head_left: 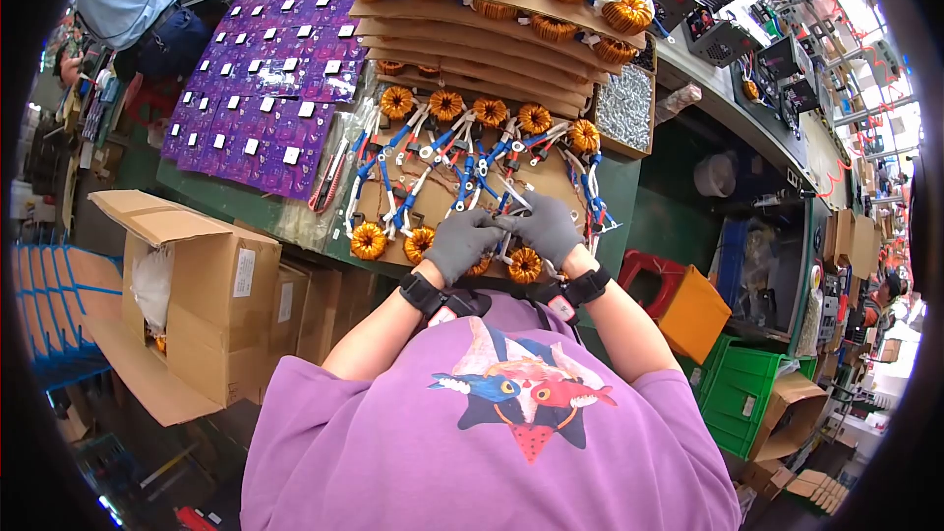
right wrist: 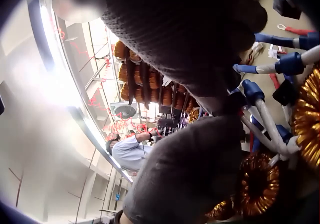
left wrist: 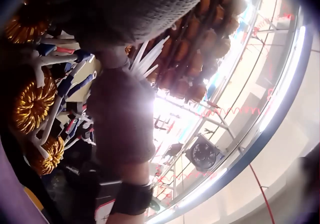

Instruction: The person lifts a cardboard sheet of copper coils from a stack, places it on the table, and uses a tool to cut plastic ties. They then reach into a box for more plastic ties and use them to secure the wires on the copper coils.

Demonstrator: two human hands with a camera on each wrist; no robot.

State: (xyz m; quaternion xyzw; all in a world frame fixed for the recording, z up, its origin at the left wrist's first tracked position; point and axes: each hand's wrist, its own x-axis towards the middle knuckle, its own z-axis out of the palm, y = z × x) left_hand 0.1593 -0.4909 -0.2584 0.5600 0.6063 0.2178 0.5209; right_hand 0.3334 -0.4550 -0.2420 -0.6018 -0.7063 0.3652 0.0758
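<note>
Copper-coloured toroidal coils (head_left: 445, 104) with white, blue and red wire leads lie in rows on a cardboard sheet (head_left: 423, 202). Over the front of this sheet, my two grey-gloved hands meet at the fingertips. My right hand (head_left: 547, 226) pinches a few thin white strips (left wrist: 146, 61), which stick out past its fingers in the left wrist view. The left hand (head_left: 460, 244) has bent fingers right at the right hand's fingertips; I cannot tell what they hold. Near coils (head_left: 525, 265) sit just below the hands, and wire leads (right wrist: 277, 66) lie close beside the right hand.
Stacked cardboard layers of coils (head_left: 492, 39) rise behind the sheet. Left of them lie purple boards (head_left: 261, 79) with white squares. A box of small metal parts (head_left: 625, 108) stands at right. An open carton (head_left: 202, 295) is at lower left, a green crate (head_left: 737, 393) at lower right.
</note>
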